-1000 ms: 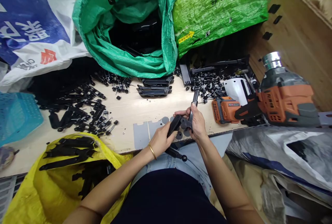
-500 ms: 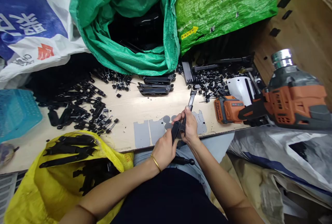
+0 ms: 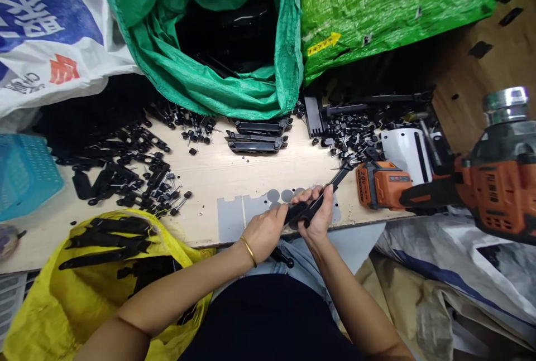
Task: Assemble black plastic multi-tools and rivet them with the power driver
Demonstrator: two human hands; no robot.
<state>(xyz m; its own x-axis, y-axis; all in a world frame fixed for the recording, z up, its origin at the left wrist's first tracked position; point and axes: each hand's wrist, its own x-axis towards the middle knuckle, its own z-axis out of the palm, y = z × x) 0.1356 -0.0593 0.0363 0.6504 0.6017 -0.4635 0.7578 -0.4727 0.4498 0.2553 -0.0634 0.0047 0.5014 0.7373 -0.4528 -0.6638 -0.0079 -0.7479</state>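
Observation:
Both my hands grip one long black plastic part (image 3: 330,187) at the near edge of the wooden bench (image 3: 234,177). My left hand (image 3: 263,231), with a gold bangle on its wrist, is closed round the part's lower end. My right hand (image 3: 318,215) is wrapped round its middle, and the part's far end slants up to the right toward the orange battery (image 3: 379,183). A short black knobbed piece (image 3: 282,258) shows just below my left hand, over my lap.
An orange and grey power drill (image 3: 498,177) hangs at the right. A green sack (image 3: 218,43) of black parts stands at the back. Loose black parts and screws (image 3: 129,171) lie at left, stacked bars (image 3: 257,136) in the middle. A yellow bag (image 3: 100,272) holds black strips; a blue basket (image 3: 25,174) sits far left.
The black part has swung from pointing straight away to slanting up to the right. Both hands have shifted slightly rightward, and the view has moved closer to the bench.

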